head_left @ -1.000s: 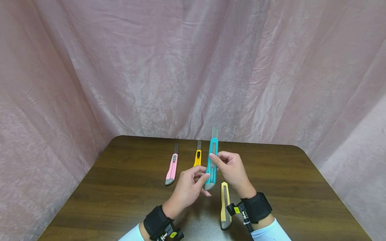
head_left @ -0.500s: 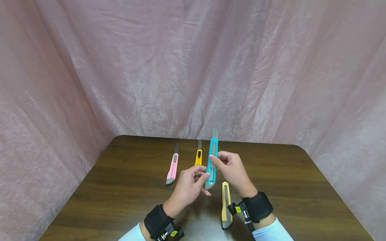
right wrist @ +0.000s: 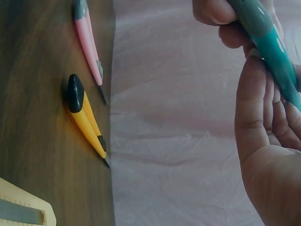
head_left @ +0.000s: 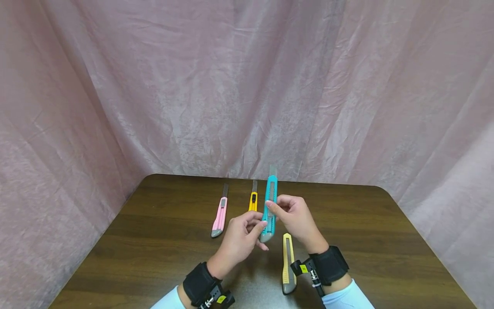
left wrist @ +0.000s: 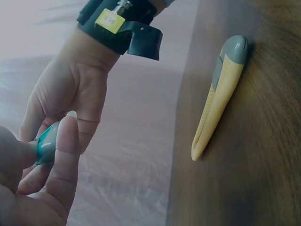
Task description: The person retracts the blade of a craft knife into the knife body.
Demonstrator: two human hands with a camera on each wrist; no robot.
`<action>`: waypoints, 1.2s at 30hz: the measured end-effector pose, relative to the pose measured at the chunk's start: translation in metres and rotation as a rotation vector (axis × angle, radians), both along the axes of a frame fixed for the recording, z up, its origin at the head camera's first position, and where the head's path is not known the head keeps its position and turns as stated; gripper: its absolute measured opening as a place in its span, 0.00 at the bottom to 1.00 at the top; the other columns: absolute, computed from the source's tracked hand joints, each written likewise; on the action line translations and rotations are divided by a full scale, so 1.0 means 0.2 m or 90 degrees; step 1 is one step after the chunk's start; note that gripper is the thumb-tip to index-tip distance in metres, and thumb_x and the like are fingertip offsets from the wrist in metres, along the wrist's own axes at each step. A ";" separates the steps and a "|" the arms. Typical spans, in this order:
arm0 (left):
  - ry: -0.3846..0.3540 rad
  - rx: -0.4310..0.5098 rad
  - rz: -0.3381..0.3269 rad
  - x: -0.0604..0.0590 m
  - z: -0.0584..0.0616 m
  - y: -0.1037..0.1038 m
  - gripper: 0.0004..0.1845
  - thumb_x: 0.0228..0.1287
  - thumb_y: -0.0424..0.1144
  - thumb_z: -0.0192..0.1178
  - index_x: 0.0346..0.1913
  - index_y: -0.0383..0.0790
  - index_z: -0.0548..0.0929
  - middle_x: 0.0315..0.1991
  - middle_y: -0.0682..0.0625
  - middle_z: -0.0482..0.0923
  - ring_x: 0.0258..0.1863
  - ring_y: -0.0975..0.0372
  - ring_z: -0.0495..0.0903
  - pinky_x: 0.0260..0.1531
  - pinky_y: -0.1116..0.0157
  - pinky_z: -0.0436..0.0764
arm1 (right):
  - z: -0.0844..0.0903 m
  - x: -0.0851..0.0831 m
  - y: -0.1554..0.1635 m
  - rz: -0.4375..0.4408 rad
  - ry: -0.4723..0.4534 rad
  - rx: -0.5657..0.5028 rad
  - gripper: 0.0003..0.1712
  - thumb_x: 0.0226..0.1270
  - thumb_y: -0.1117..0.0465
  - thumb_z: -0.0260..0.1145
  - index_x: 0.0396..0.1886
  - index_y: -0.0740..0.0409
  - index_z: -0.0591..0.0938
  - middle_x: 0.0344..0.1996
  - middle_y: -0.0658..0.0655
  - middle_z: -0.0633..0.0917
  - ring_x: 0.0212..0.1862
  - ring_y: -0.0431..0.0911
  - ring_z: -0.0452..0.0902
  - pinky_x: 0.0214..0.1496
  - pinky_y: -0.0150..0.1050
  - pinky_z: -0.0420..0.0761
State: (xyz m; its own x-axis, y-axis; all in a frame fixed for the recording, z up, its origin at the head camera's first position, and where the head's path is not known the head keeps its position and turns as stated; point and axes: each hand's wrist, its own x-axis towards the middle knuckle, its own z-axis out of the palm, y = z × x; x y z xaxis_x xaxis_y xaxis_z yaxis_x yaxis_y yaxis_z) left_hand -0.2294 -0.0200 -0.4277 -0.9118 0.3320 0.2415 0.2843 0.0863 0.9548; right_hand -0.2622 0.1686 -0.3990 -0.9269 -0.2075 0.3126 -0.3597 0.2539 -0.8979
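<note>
A teal utility knife with a grey end is held up above the table, its blade extended and pointing away. My left hand pinches its grey lower end between thumb and fingers. Higher on the handle, my right hand grips it, thumb on the slider side. In the left wrist view, only the grey and teal end shows between the fingers. The right wrist view has the teal handle running between both hands; its blade is outside that view.
A pink utility knife and an orange-yellow one lie left and behind, blades out. A pale yellow utility knife lies near the right wrist, no blade showing. The brown table ends at a pink curtain.
Both hands and the teal knife have shifted slightly to the left. The grip looks the same, and the knives on the table have not moved.
</note>
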 end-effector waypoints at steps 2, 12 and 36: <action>0.000 -0.003 0.002 0.00 0.00 0.00 0.13 0.72 0.38 0.64 0.55 0.37 0.82 0.41 0.41 0.89 0.23 0.59 0.87 0.26 0.57 0.91 | 0.00 0.00 0.00 -0.002 -0.008 0.001 0.15 0.73 0.52 0.68 0.32 0.59 0.88 0.24 0.58 0.86 0.25 0.42 0.79 0.28 0.36 0.86; -0.002 -0.006 0.005 0.00 0.00 -0.01 0.13 0.72 0.38 0.64 0.55 0.37 0.82 0.41 0.41 0.89 0.23 0.59 0.86 0.25 0.60 0.91 | 0.00 0.00 0.00 0.011 -0.020 0.018 0.18 0.74 0.50 0.67 0.30 0.58 0.87 0.23 0.58 0.85 0.25 0.42 0.79 0.28 0.36 0.86; 0.017 -0.007 0.010 -0.01 0.00 -0.01 0.12 0.74 0.38 0.62 0.54 0.37 0.82 0.39 0.42 0.88 0.22 0.60 0.86 0.26 0.59 0.91 | 0.00 -0.01 0.02 0.081 0.000 -0.010 0.11 0.73 0.57 0.68 0.34 0.60 0.88 0.25 0.55 0.86 0.25 0.44 0.80 0.29 0.37 0.87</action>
